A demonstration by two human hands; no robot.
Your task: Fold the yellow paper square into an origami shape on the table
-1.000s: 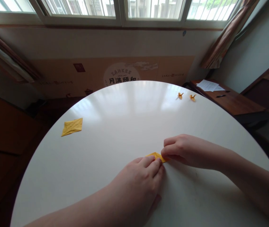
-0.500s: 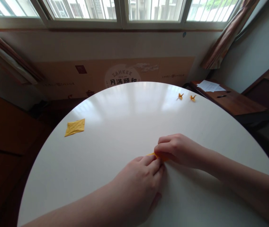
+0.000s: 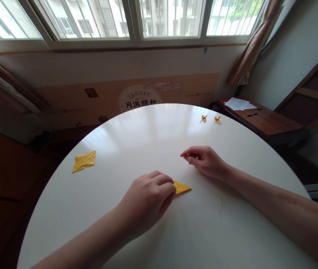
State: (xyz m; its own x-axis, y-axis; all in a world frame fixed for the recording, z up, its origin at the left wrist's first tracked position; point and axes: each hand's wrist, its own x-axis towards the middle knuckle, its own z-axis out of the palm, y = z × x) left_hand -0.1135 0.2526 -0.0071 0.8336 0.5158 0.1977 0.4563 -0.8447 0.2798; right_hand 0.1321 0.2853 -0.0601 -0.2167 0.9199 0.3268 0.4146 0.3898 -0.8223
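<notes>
A folded piece of yellow paper [image 3: 182,188] lies near the middle of the table, its pointed end facing right. My left hand [image 3: 153,194] grips its left part with curled fingers, which cover that end. To the upper right of the paper is my right hand [image 3: 202,160], apart from it, fingers bent and separated from the thumb, with nothing visible between them. Towards the far right edge stand two small folded paper cranes [image 3: 204,118] in orange-yellow.
Creased yellow paper sheets [image 3: 84,161] lie at the left of the round white table [image 3: 136,149]. Beyond the table's right edge is a brown wooden desk [image 3: 271,119] bearing white papers [image 3: 240,104]. A printed cardboard panel [image 3: 105,89] stands below the window.
My right hand has let go of the folded paper and moved up and away from it. My left hand has shifted left along the paper, uncovering its right tip. The view has tilted slightly.
</notes>
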